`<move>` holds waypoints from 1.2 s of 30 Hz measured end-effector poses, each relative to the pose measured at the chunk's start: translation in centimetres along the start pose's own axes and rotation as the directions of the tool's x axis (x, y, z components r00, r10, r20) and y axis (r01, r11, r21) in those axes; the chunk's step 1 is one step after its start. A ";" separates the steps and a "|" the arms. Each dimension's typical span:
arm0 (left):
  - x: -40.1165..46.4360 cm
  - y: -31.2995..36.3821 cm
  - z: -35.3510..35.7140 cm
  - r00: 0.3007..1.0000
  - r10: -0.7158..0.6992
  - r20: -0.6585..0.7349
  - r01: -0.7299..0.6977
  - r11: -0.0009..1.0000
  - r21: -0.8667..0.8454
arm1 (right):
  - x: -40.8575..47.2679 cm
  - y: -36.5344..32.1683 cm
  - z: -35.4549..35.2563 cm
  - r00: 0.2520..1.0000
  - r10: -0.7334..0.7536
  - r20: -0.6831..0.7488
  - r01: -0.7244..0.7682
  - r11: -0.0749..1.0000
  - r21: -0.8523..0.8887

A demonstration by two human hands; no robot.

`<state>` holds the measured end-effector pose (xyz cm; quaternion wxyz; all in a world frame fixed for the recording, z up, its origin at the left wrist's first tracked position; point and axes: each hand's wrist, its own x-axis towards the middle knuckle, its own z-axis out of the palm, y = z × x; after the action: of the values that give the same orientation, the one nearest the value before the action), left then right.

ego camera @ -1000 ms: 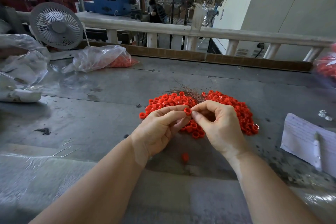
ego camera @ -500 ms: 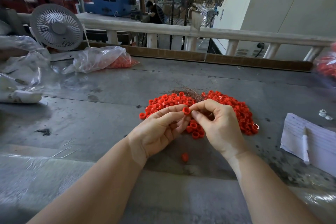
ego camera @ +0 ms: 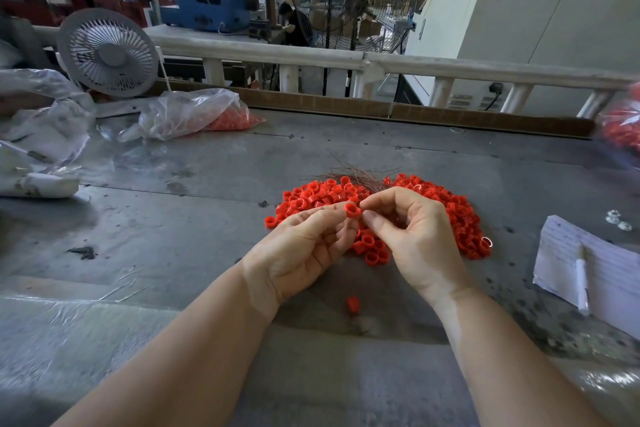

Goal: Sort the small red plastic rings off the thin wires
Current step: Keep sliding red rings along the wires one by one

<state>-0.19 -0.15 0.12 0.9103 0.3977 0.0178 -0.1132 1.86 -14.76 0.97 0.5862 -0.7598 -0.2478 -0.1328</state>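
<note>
One red ring (ego camera: pixel 350 210) is pinched between the thumb and forefinger of the left hand (ego camera: pixel 304 250), held up with its open bore turned toward the camera. Directly to the right of that pinch, all but touching it, the right hand (ego camera: pixel 415 239) is drawn in close, forefinger and thumb curled together beside the ring; whether a wire is actually nipped there cannot be told, it is too fine to be made out. The bundle of thin wires (ego camera: pixel 360 175) is seen just beyond the grip, lying on the table (ego camera: pixel 173 236) and fanned away from the hands. The pile of red rings (ego camera: pixel 450 215) is spread beyond and beneath both hands, and one stray ring (ego camera: pixel 352 304) lies nearer the body, below the grip. The coming pull is judged to run sideways, along the ring's bore: ring kept left, wire drawn off rightward. The right hand is the one placed for that draw.
</note>
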 end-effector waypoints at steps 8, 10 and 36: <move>-0.1 0.0 0.0 1.000 -0.009 0.012 0.008 0.999 0.032 | 0.0 0.5 0.0 0.997 0.070 0.036 -0.072 0.995 0.071; -0.1 0.0 -0.1 1.000 -0.007 0.007 0.006 1.000 0.024 | 0.0 0.5 0.0 0.996 0.087 0.037 -0.090 0.991 0.097; 0.0 0.0 -0.1 0.999 -0.008 -0.036 0.007 1.000 -0.003 | -0.2 0.2 0.0 0.998 -0.052 0.030 0.057 0.981 -0.186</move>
<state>-0.15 -0.09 -0.01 0.9100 0.3982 0.0361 -0.1093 1.82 -14.87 0.75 0.5052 -0.8061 -0.2624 -0.1620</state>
